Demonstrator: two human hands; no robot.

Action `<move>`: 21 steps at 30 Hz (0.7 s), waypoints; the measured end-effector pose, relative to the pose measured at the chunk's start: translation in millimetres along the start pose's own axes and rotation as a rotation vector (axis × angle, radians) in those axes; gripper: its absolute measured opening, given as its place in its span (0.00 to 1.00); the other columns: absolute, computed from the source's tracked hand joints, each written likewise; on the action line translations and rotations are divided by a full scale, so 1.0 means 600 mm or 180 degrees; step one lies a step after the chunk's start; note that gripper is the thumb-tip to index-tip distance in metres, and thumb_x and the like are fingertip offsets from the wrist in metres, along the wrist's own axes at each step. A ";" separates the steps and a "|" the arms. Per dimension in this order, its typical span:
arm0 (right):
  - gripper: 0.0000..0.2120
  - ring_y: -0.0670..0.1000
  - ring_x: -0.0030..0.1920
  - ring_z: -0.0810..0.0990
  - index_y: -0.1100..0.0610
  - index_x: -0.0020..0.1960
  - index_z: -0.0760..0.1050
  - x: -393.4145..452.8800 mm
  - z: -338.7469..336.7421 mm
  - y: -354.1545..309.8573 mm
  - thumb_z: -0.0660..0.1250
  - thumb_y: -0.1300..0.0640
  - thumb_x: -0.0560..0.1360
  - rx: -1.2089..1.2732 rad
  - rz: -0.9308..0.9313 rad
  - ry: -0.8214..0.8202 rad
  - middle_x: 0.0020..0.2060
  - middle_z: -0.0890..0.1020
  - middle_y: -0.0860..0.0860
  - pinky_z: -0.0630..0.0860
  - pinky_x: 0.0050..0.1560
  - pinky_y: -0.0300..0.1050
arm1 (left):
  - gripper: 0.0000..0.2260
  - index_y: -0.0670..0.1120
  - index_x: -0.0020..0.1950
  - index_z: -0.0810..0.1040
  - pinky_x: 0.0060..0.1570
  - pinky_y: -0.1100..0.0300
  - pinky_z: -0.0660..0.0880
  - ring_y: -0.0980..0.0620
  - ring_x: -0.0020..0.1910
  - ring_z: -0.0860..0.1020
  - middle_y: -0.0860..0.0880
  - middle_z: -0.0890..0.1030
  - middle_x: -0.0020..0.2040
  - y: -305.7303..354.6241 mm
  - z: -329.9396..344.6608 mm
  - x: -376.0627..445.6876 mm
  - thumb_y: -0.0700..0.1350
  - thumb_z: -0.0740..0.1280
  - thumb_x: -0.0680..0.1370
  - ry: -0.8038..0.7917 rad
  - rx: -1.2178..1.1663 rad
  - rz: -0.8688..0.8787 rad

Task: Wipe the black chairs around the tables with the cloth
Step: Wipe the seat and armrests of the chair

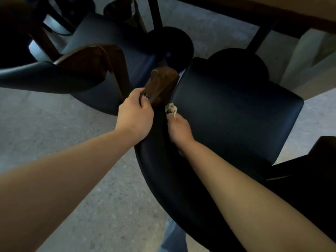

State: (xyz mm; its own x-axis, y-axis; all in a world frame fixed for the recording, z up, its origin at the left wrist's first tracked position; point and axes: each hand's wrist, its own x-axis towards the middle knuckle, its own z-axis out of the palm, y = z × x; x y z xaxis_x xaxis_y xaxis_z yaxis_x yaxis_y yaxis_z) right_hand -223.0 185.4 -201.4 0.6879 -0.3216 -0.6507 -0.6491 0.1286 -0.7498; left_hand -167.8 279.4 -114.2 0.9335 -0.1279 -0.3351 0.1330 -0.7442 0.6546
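Note:
A black padded chair (234, 113) with a curved back and brown wooden armrests stands right below me. My left hand (135, 115) grips the end of its left wooden armrest (161, 82). My right hand (179, 130) holds a small pale cloth (171, 108), bunched at its fingertips, against the inner corner where the armrest meets the black backrest. Most of the cloth is hidden in the hand.
A second black chair (109, 51) with a wooden armrest (91, 57) stands close on the left. Two round black table bases (171, 42) with posts sit behind the chairs, under a wooden tabletop (291, 8). Grey speckled floor (72, 142) lies to the left. Another dark chair part (320, 160) is at right.

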 end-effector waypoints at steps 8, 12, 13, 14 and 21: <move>0.09 0.54 0.45 0.76 0.57 0.51 0.74 0.007 0.002 0.009 0.56 0.56 0.80 -0.0259 -0.0048 0.0302 0.45 0.77 0.54 0.68 0.40 0.44 | 0.14 0.53 0.67 0.73 0.34 0.68 0.68 0.59 0.41 0.76 0.57 0.77 0.45 -0.008 0.003 0.004 0.47 0.55 0.83 0.0065 0.0002 0.0040; 0.12 0.47 0.42 0.73 0.58 0.58 0.74 -0.010 -0.004 -0.005 0.55 0.63 0.80 -0.0466 -0.0495 0.0355 0.42 0.75 0.47 0.64 0.36 0.35 | 0.15 0.52 0.68 0.72 0.36 0.67 0.69 0.59 0.42 0.76 0.58 0.76 0.46 -0.008 0.003 0.006 0.47 0.55 0.83 0.0053 -0.0008 0.0048; 0.13 0.48 0.44 0.74 0.58 0.60 0.74 -0.018 -0.005 -0.011 0.56 0.64 0.79 -0.0517 -0.0625 0.0363 0.44 0.76 0.48 0.64 0.36 0.34 | 0.15 0.52 0.68 0.72 0.36 0.67 0.69 0.59 0.42 0.76 0.58 0.76 0.46 -0.008 0.004 0.006 0.47 0.56 0.83 0.0051 -0.0006 0.0045; 0.14 0.50 0.47 0.75 0.59 0.62 0.74 -0.027 -0.005 -0.016 0.56 0.65 0.79 -0.0540 -0.0751 0.0364 0.47 0.78 0.51 0.63 0.38 0.32 | 0.15 0.52 0.68 0.72 0.36 0.68 0.68 0.59 0.42 0.76 0.58 0.76 0.45 -0.008 0.004 0.005 0.47 0.56 0.83 0.0060 -0.0002 0.0040; 0.17 0.50 0.63 0.74 0.58 0.66 0.73 -0.138 -0.016 -0.034 0.57 0.65 0.79 -0.0544 -0.1316 0.0110 0.61 0.78 0.53 0.68 0.63 0.39 | 0.15 0.52 0.68 0.74 0.41 0.70 0.67 0.59 0.46 0.75 0.55 0.78 0.51 -0.010 0.005 0.005 0.47 0.56 0.82 0.0117 -0.0053 0.0054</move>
State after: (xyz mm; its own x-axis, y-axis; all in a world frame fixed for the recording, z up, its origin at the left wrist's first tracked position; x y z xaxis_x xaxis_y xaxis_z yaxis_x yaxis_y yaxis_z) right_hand -269.8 200.5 -130.9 0.8915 -0.3448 -0.2939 -0.3681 -0.1732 -0.9135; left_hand -167.0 281.4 -120.8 0.9472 -0.1159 -0.2988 0.1223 -0.7310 0.6714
